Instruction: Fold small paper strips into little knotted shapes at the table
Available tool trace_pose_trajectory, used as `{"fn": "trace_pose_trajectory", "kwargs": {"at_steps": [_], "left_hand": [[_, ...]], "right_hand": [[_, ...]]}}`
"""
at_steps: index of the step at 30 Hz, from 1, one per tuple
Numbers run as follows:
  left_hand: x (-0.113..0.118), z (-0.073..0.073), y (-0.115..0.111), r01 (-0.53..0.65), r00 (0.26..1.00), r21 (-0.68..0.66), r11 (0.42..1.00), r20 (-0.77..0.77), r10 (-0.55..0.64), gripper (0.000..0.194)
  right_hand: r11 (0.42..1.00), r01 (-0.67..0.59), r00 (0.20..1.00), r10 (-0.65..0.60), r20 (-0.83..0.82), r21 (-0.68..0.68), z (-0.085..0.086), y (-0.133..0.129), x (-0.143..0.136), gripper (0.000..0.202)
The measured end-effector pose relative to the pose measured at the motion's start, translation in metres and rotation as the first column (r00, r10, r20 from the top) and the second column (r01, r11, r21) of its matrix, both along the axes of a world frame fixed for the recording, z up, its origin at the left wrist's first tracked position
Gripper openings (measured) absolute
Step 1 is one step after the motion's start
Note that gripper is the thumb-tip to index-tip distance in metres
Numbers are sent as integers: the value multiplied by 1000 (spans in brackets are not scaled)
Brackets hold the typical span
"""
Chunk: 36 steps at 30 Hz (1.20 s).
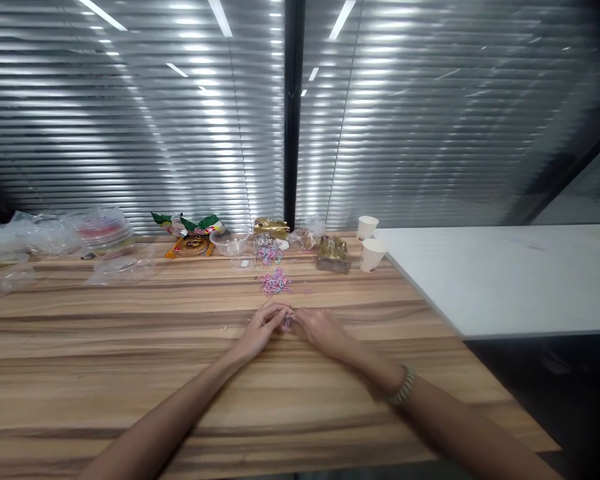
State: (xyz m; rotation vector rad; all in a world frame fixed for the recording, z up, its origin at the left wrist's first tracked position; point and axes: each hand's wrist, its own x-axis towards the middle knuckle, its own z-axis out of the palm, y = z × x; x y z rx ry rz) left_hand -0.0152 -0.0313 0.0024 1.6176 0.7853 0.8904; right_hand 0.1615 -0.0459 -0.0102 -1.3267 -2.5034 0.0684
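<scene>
My left hand and my right hand meet fingertip to fingertip on the wooden table. Between the fingers sits a small pink and pale piece; both hands pinch it. It is too small to tell its shape. A short way beyond the hands lies a loose pile of small pink, blue and white links. Farther back stands a clear bag of the same coloured links. A beaded bracelet is on my right wrist.
Along the far edge lie clear plastic lids and bags, a clear bowl, snack wrappers, a gold box and two paper cups. A white table adjoins on the right. Window blinds fill the background.
</scene>
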Motion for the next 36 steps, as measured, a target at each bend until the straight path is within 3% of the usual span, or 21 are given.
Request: {"fn": "trace_pose_trajectory", "kwargs": {"at_steps": [8, 16, 21, 23, 26, 31, 34, 36], "left_hand": [[3, -6, 1, -71, 997, -63, 995, 33, 73, 31], [13, -9, -4, -21, 943, -331, 943, 306, 128, 27], [6, -11, 3, -181, 877, -455, 872, 327, 353, 30], [2, -9, 6, -225, 866, -408, 885, 332, 374, 31], [1, -5, 5, -254, 911, -228, 940, 270, 312, 27], [5, -7, -2, -213, 973, 0, 977, 95, 212, 22], [5, -10, -1, -240, 970, 64, 969, 54, 237, 21], [4, -12, 1, -240, 970, 54, 969, 50, 237, 21]], "right_hand": [[985, -140, 975, 154, -161, 97, -11, 0, 0, 19], [970, -220, 923, 240, -301, 100, -11, 5, 3, 21], [962, -247, 911, 272, -310, 117, -10, 2, 2, 23], [966, -238, 912, 259, -317, 105, -9, 0, 1, 25], [975, -204, 913, 224, -342, 94, -8, 0, 1, 26], [985, -165, 908, 173, -381, 54, -8, 2, 2, 27], [988, -149, 860, 107, -499, -45, -4, 2, 2, 24], [984, -111, 779, -2, -627, -141, 0, 3, 1, 23]]}}
